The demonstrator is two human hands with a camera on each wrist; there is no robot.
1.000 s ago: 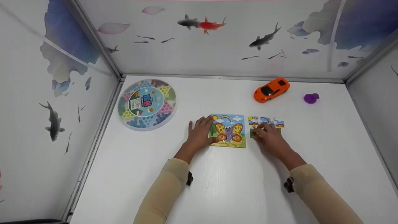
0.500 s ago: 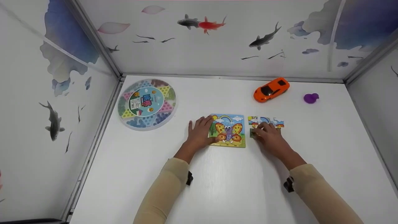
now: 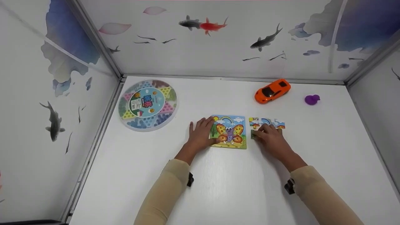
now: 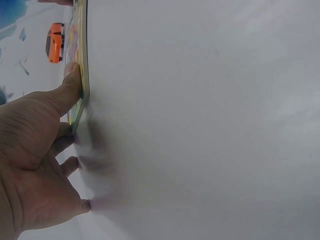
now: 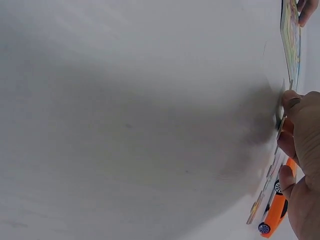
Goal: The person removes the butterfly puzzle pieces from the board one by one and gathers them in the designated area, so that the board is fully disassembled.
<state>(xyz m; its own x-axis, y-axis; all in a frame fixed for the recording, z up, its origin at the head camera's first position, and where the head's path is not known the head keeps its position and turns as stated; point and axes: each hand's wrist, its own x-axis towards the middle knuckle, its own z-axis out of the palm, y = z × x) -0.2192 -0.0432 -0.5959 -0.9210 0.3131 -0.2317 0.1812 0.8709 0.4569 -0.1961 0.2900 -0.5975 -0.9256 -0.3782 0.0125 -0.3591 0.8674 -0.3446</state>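
A square butterfly puzzle board [image 3: 235,144] lies mid-table. My left hand [image 3: 199,136] rests at its left side, with spread fingers along the edge and the thumb [image 4: 70,90] on top of the board. Right of the board, my right hand [image 3: 275,142] pinches a green puzzle piece [image 3: 252,134] between thumb and fingers, low at the table. Just beyond that hand lies a row of joined puzzle pieces [image 3: 280,124] with sun, rainbow and cloud parts. The right hand covers part of these pieces, and the held piece is mostly hidden.
A round Chinese checkers box [image 3: 148,104] sits at the back left. An orange toy car [image 3: 272,91] and a small purple toy duck [image 3: 312,99] stand at the back right. Printed panels [image 3: 218,62] wall in the white table [image 3: 225,187].
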